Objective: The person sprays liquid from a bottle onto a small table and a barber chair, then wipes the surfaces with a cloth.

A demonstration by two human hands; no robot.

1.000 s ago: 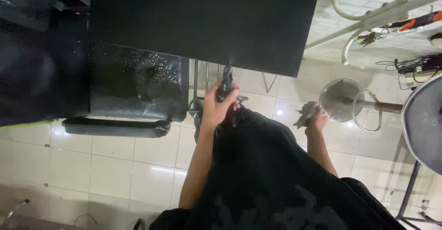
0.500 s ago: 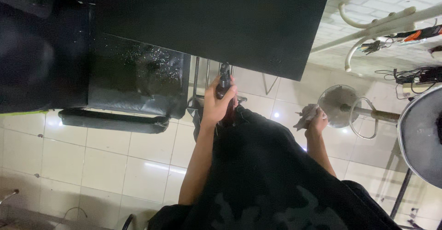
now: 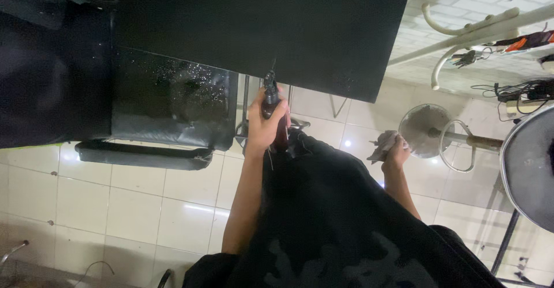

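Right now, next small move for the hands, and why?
Probably bring the right hand, holding a crumpled grey cloth, across to the dark handheld clipper-like tool gripped upright in the left hand. The two are apart, and the tool's tip is exposed above the fingers.

The counter [image 3: 259,28] is flat black, plain all over. The chair seat [image 3: 173,100] is glossy black, flecked with small white specks. The clipper [image 3: 271,106] in the left hand [image 3: 266,128] is dark, near black with a reddish tint. The cloth [image 3: 382,147] in the right hand [image 3: 397,154] is grey. The garment [image 3: 340,224] is black with a faint darker blotchy pattern. The floor [image 3: 144,196] is glossy cream-white tile with thin darker joints
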